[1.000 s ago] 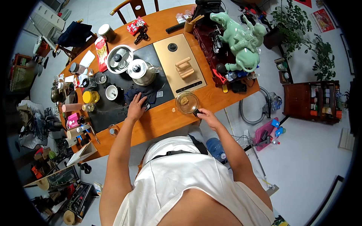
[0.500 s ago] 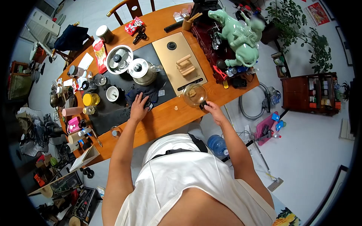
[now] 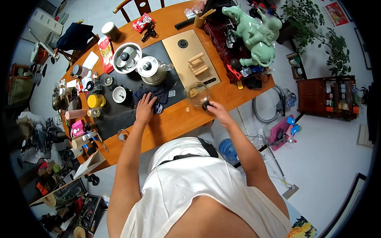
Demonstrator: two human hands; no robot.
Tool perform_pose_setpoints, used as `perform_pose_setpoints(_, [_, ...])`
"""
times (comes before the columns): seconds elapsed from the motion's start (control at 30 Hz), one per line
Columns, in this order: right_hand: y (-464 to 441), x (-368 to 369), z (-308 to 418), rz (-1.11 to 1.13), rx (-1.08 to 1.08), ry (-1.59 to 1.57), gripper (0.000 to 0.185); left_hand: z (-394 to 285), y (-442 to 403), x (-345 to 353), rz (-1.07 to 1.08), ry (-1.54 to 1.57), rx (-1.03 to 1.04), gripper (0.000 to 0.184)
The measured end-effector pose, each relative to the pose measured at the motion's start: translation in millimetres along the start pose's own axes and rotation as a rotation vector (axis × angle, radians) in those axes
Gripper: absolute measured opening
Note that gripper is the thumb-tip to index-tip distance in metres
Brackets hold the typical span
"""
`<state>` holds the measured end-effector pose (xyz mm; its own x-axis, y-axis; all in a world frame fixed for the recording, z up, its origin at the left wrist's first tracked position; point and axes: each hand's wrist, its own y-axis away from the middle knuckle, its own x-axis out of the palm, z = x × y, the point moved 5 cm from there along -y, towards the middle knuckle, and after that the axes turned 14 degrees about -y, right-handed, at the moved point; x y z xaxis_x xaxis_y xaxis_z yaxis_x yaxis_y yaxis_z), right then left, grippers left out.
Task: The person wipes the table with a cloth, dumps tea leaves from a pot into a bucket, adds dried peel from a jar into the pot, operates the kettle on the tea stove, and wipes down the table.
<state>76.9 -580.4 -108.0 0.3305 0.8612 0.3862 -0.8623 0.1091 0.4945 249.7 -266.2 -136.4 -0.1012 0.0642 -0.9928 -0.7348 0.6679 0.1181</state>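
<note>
My left hand (image 3: 145, 108) lies flat with fingers spread on a dark cloth (image 3: 162, 95) on the black tea-tray surface (image 3: 115, 129). A small white cup (image 3: 119, 95) stands left of it, and a metal kettle (image 3: 152, 75) with a lid stands beyond it. My right hand (image 3: 219, 112) is closed round the black handle of a clear glass pot (image 3: 199, 92). Something brownish shows through the glass. The pot is at the near edge of the gold panel (image 3: 178, 59); whether it touches the surface I cannot tell.
A wooden stand (image 3: 197, 65) sits on the gold panel. A metal bowl (image 3: 127, 58) is beside the kettle. Jars, including a yellow one (image 3: 96, 101), crowd the table's left end. A green animal statue (image 3: 254, 35) stands at the right. A water bottle (image 3: 228, 150) is on the floor.
My right hand has moved the glass pot left and a little away from me, toward the gold panel's near corner. My left hand stays on the cloth. The view has shifted slightly.
</note>
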Motion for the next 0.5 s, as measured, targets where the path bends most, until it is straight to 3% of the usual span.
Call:
perform_pose_setpoints(0.2, [-29,63,-11,0.058,0.013,-0.048,0.019,18,-10,-4,-0.035,-0.069,-0.003,0.043])
perform_pose_setpoints(0.5, [-62,71,-50,0.070,0.022,-0.061,0.017,36,-13,-7,-0.023,0.013,0.001,0.036])
